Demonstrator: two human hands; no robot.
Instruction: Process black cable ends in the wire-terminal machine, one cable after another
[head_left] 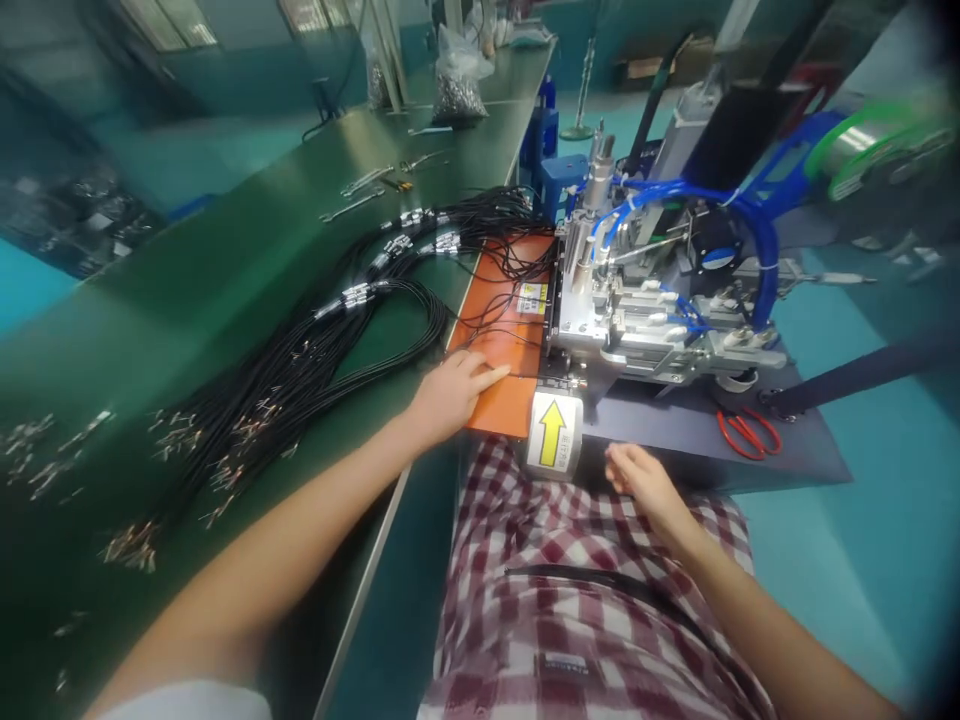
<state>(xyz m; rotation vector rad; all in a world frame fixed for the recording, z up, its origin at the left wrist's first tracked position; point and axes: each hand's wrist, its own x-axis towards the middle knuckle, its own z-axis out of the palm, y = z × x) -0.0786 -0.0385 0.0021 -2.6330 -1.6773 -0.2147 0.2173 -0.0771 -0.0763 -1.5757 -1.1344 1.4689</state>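
Note:
My left hand (452, 393) rests on the orange plate (499, 405) in front of the machine. Its fingers close around a thin black cable (525, 376) that runs toward the machine's near corner. My right hand (637, 477) hovers over my lap, beside the dark machine base, with fingers curled; whether anything is inside them is hidden. Between the two hands sits a clear cover with a yellow arrow label (553, 432). The metal machine (600, 300), with cylinders and blue air hoses, stands beyond.
A big bundle of black cables (300, 385) with metal connectors and bare wire ends spreads over the green table (225, 270). Wrenches (367, 182) and a bag of small parts (459, 90) lie farther back. Red-handled scissors (750, 433) rest on the base; a green spool (855, 150) stands right.

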